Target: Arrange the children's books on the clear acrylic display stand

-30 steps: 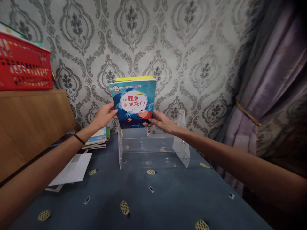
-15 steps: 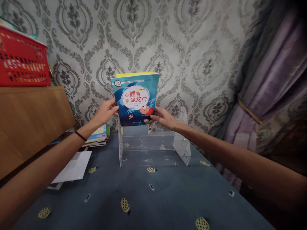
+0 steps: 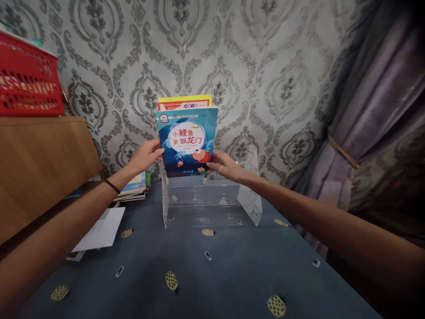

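Note:
A blue children's book (image 3: 186,146) with a fish on its cover is held upright between my two hands. My left hand (image 3: 148,154) pinches its left edge, and my right hand (image 3: 226,165) grips its lower right edge. Behind it, the top of a yellow and red book (image 3: 184,102) shows; its lower part is hidden. Beneath and around the books stands a clear tiered plastic rack (image 3: 250,208) on the blue tablecloth (image 3: 232,274). The blue book's lower edge is over the rack's upper part; whether it rests on a tier I cannot tell.
To the left lie a stack of books (image 3: 134,188) and white papers (image 3: 102,230). A wooden cabinet (image 3: 46,164) bears a red plastic basket (image 3: 29,84). Patterned wallpaper (image 3: 282,66) rises behind the rack, and a purple curtain (image 3: 358,119) hangs at the right.
The blue book has dropped a little relative to the yellow and red book, so more of the latter's cover shows above it. Both hands keep their hold. The view has shifted slightly.

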A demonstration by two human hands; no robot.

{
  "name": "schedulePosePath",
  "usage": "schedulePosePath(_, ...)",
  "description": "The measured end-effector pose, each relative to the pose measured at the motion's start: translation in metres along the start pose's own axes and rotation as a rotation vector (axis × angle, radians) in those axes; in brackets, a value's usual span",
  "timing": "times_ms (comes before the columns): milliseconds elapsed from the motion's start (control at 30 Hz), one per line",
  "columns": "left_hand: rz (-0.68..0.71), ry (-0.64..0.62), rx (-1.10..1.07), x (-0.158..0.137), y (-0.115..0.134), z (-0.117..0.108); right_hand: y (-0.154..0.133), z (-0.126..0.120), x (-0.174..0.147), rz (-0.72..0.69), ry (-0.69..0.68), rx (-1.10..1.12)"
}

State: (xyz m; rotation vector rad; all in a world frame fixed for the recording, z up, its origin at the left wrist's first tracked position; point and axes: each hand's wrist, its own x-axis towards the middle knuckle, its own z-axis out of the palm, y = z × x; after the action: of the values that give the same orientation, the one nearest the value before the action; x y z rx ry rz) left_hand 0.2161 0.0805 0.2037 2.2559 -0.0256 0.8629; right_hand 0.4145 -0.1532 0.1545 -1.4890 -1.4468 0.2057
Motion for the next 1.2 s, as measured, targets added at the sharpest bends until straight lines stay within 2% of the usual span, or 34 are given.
schedulePosePath(67, -0.015, -0.008, 0.020, -0.001, -0.003, -0.001, -0.003, 0.001, -0.001, 0.016, 0.008, -0.095)
schedulePosePath(233, -0.038, -0.014, 0.097, -0.003, -0.008, -0.003, -0.014, 0.002, 0.001, 0.066, 0.085, -0.529)
schedulePosePath(300, -0.034, -0.023, 0.129, -0.004, -0.009, -0.003, -0.018, 0.004, 0.002, 0.102, 0.091, -0.603)
schedulePosePath(533, -0.018, -0.009, 0.321, -0.010, 0.000, 0.004, -0.021, 0.013, -0.001, 0.215, 0.133, -0.667)
schedulePosePath(767, 0.029, 0.035, 0.756, -0.021, 0.008, 0.012, -0.016, 0.016, -0.005, 0.248, 0.107, -0.710)
schedulePosePath(967, 0.012, 0.036, 0.752, -0.022, -0.003, 0.014, -0.015, 0.023, -0.004, 0.280, 0.085, -0.855)
schedulePosePath(1200, -0.044, -0.050, 0.777, -0.026, -0.004, 0.012, -0.019, 0.026, -0.006, 0.312, 0.058, -0.890)
